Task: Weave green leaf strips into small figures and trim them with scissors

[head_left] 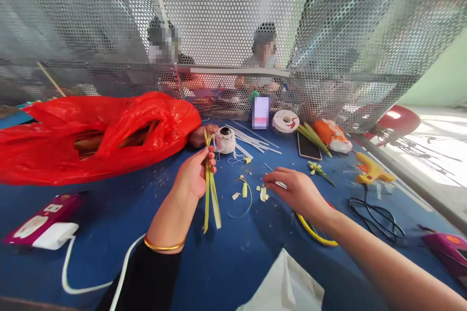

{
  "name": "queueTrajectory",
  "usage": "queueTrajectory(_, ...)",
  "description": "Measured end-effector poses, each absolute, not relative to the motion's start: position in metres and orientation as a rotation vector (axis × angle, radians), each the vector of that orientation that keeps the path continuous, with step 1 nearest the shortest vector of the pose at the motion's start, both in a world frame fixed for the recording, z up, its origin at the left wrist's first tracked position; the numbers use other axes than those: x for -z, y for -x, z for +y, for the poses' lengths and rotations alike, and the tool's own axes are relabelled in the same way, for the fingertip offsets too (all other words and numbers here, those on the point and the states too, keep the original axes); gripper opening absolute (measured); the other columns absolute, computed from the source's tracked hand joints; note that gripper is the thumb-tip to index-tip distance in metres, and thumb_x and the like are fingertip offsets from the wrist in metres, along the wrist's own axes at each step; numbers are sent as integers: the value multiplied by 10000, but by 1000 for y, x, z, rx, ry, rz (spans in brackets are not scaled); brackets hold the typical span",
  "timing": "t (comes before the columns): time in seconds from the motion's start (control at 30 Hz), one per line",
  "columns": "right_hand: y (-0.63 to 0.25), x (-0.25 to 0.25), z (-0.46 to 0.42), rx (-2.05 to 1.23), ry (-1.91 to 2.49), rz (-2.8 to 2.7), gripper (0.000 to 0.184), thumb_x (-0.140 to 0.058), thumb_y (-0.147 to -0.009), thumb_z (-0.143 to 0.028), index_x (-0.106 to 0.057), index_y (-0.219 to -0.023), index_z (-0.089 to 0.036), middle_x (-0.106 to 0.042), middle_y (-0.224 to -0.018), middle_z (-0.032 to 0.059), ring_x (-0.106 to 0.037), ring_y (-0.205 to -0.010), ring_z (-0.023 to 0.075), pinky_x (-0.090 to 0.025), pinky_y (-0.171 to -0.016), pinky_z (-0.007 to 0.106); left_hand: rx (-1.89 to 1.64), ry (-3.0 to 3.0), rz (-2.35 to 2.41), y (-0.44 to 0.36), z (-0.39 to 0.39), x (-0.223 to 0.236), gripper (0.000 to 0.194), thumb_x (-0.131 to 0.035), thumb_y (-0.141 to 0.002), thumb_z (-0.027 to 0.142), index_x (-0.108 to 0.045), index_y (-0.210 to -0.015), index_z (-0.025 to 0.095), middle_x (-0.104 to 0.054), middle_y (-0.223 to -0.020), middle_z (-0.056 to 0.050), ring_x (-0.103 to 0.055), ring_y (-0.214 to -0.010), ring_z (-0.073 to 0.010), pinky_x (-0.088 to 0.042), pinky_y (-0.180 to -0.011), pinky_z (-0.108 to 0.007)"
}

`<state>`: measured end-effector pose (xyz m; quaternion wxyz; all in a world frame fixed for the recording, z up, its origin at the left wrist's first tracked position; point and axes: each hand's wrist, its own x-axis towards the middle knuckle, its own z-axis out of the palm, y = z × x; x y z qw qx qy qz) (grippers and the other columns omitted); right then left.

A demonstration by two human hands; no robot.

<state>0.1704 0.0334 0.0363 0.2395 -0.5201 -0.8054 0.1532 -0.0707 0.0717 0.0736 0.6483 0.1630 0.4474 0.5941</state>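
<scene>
My left hand (195,175) is closed in a pinch round a few long green leaf strips (210,194), held upright above the blue table (120,214). My right hand (295,189) reaches down over the table by small leaf scraps (262,194), fingers curled on a thin white stick; a yellow-handled tool (315,235) lies under the wrist. A spool of white thread (225,140) stands just beyond the strips.
A red plastic bag (91,131) fills the left. Behind stand a tape roll (285,121), a phone (309,147), white sticks (251,138) and a yellow glue gun (370,170) with black cord. Power strips (40,221) lie left and right. Two people sit behind a perforated metal screen (233,34).
</scene>
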Motion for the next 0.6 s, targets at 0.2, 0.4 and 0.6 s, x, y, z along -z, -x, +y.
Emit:
queueTrajectory(0.2, -131, -28, 93, -254, 1583, -2295, 206, -561, -889, -212, -754, -938, -266, -719, -997, 31, -648, -871, 189, -407, -720, 266, -1367, -364, 1005, 72, 71, -71, 194, -488, -922, 96, -622, -781, 104, -526, -559, 40, -492, -406, -35, -389, -391, -151)
queueTrajectory(0.4, -101, -5, 137, -221, 1783, -2130, 156, -600, -853, -250, -740, -865, -183, -695, -992, 118, -635, -828, 218, -387, -665, 289, -1356, -345, 991, 74, 71, -73, 201, -469, -920, 78, -620, -790, 100, -524, -576, 39, -481, -411, -33, -381, -396, -154)
queueTrajectory(0.6, -100, -1, 146, -332, 1747, -1997, 149, -576, -831, -219, -692, -745, -185, -678, -898, 87, -602, -788, 200, -362, -644, 284, -1372, -335, 1006, 79, 73, -73, 179, -489, -916, 98, -611, -786, 111, -517, -581, 41, -473, -409, -32, -375, -403, -152)
